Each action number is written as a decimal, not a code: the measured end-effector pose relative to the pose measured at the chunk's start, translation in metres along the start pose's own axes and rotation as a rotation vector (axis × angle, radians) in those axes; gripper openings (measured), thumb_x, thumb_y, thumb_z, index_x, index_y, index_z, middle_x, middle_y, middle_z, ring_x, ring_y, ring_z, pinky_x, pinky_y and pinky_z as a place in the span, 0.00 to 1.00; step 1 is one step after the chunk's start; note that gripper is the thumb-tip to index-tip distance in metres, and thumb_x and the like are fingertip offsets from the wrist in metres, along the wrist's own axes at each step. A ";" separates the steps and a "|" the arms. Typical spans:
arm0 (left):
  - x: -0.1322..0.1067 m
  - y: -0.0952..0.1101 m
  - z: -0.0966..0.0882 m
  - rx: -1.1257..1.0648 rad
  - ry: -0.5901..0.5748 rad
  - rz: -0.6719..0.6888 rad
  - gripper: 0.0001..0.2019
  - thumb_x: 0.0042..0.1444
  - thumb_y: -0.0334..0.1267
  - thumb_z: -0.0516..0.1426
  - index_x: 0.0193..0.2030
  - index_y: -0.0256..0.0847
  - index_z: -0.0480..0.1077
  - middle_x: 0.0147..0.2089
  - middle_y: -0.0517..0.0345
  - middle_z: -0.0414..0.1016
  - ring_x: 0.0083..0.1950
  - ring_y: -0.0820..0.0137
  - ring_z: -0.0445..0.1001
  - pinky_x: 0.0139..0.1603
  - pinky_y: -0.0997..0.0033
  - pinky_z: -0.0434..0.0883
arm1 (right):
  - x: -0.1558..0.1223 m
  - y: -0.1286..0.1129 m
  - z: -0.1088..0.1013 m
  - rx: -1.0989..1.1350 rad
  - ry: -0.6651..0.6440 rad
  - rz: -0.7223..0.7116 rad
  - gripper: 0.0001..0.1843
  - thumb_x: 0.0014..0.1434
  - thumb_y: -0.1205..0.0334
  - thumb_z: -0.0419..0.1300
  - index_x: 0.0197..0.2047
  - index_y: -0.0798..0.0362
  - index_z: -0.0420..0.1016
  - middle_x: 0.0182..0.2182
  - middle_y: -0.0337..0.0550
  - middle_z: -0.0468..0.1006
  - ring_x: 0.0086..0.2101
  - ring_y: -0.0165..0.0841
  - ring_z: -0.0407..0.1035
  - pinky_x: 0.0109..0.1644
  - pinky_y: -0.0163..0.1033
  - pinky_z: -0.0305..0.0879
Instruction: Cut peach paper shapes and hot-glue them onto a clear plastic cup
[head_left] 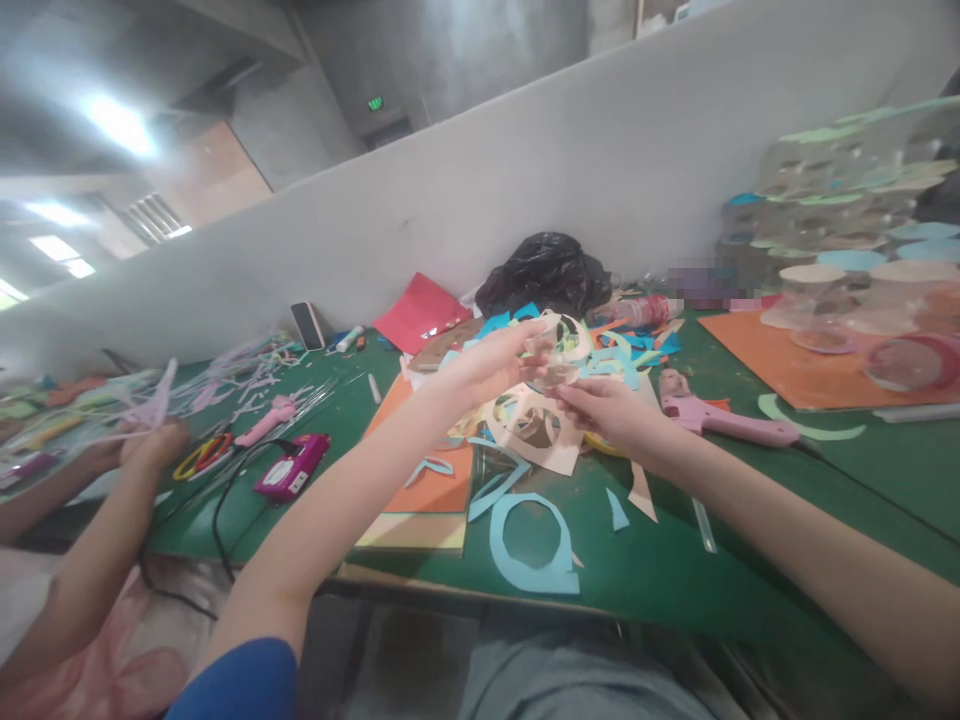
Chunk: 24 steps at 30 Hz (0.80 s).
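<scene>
Over the pile of paper scraps, my left hand (531, 350) is closed around a small clear plastic piece (556, 372), its exact kind blurred. My right hand (589, 402) pinches the lower right edge of the same piece. Beneath both hands lie paper sheets with round cut-outs, among them a cream one (559, 455). A blue paper ring (499, 545) rests nearer the table's front edge. To the right of my right hand, a pink hot glue gun (739, 420) lies on its side with its cord trailing right.
Orange sheets (442, 490) lie on the green table (645, 580). Stacked clear plastic bottle parts with paper discs (855, 260) stand at right. A black plastic bag (544, 275) sits by the wall. At left, a co-worker's hands (154, 440) hold pale strips near a purple box (292, 468).
</scene>
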<state>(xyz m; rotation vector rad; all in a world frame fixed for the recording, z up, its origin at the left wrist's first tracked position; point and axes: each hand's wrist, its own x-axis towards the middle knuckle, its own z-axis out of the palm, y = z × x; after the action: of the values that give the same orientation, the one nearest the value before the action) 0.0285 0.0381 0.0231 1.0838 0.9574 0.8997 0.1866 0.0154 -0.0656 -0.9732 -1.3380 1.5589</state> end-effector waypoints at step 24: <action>-0.004 -0.001 -0.002 -0.015 -0.015 0.001 0.09 0.54 0.38 0.64 0.35 0.36 0.69 0.31 0.60 0.68 0.28 0.79 0.67 0.33 0.73 0.67 | -0.005 -0.007 0.001 -0.184 0.064 0.034 0.11 0.56 0.54 0.59 0.29 0.54 0.71 0.26 0.40 0.72 0.22 0.24 0.62 0.25 0.31 0.61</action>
<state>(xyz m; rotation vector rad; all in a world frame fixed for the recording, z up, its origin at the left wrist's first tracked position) 0.0252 0.0345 0.0222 1.0771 0.9370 0.8967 0.1879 0.0107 -0.0583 -1.1546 -1.4445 1.4359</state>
